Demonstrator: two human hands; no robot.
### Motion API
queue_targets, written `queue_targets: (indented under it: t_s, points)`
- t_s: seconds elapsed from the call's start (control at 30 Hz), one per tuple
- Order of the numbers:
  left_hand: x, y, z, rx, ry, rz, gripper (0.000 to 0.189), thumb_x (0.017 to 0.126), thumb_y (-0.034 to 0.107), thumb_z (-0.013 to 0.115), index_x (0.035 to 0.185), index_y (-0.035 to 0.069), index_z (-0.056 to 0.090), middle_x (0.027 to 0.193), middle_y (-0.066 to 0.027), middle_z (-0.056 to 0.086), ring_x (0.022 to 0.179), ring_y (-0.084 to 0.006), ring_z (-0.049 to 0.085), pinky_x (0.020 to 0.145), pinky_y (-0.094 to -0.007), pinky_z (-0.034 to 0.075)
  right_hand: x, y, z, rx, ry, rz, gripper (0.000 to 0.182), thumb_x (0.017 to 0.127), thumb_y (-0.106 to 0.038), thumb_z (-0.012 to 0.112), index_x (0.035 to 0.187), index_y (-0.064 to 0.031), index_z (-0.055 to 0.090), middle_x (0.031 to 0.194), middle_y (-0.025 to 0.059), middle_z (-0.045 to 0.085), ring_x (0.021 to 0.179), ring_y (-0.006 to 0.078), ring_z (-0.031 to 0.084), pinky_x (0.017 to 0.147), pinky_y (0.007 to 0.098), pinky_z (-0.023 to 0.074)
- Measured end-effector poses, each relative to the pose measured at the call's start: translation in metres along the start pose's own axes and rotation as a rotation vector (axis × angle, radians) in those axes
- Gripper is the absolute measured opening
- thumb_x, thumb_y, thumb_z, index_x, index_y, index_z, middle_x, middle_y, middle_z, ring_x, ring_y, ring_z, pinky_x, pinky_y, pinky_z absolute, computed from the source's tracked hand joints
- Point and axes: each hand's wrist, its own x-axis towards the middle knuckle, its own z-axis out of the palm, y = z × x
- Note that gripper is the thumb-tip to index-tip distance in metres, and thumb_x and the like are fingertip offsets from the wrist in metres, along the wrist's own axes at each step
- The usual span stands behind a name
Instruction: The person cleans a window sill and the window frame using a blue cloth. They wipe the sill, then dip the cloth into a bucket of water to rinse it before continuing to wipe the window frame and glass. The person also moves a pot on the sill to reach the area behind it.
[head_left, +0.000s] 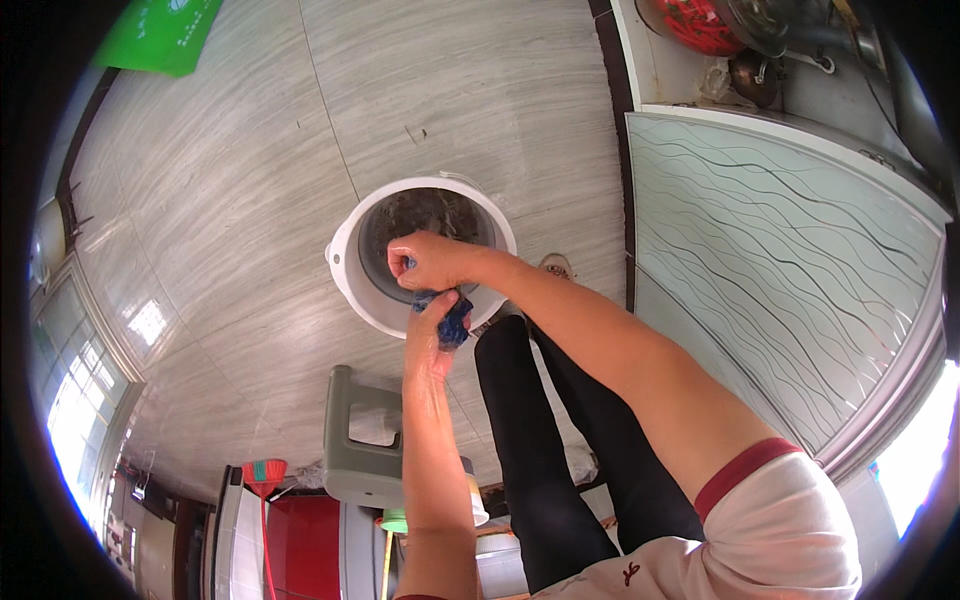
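A wet blue cloth (454, 330) is bunched and twisted between my two hands. My left hand (433, 330) grips its lower part at the near rim of a white bucket (384, 319). Just above, my right hand (424, 259) is closed in a fist over the bucket's mouth, and a bit of blue shows inside its curled fingers. Both hands and the left forearm shine with water. Dark, murky water (420, 208) lies in the bucket, partly hidden by my right hand.
The bucket stands on a grey tiled floor (247, 180). A grey-green plastic stool (341, 442) is near my left forearm, with a red broom (264, 474) beyond it. To the right is a glass-fronted cabinet door (780, 247). A green bag (161, 34) lies at the upper left.
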Motion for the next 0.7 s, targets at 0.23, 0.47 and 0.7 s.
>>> queue_targets:
  t_s: [0.23, 0.47, 0.7]
  points:
    - [0.049, -0.02, -0.002, 0.984, 0.308, 0.471, 0.053, 0.08, 0.019, 0.073, 0.125, 0.002, 0.049, 0.111, -0.0155, 0.066, 0.096, -0.0255, 0.065, 0.086, -0.0369, 0.05, 0.002, 0.016, 0.027, -0.423, 0.398, 0.253, 0.019, 0.086, -0.014, 0.055, 0.097, 0.0011, 0.056, 0.09, 0.0209, 0.067, 0.091, 0.042, 0.063, 0.076, 0.0493, 0.05]
    - [0.017, -0.017, 0.013, 0.374, -0.009, 0.006, 0.052, 0.08, 0.016, 0.07, 0.126, 0.009, 0.047, 0.097, -0.0144, 0.064, 0.068, -0.0263, 0.064, 0.051, -0.0346, 0.05, -0.008, -0.033, -0.013, -0.569, -0.328, 0.455, 0.061, 0.096, -0.052, 0.042, 0.108, 0.0025, 0.067, 0.114, 0.0233, 0.064, 0.108, 0.0372, 0.06, 0.096, 0.0456, 0.0432]
    - [-0.051, 0.003, 0.038, -0.447, -0.361, -0.223, 0.05, 0.081, 0.026, 0.065, 0.116, -0.005, 0.046, 0.081, -0.0166, 0.057, 0.056, -0.0221, 0.053, 0.043, -0.0258, 0.039, -0.023, -0.019, -0.024, 0.918, -0.818, -0.223, 0.069, 0.095, -0.059, 0.042, 0.132, -0.0011, 0.054, 0.139, 0.0238, 0.049, 0.123, 0.0391, 0.053, 0.098, 0.0461, 0.0452]
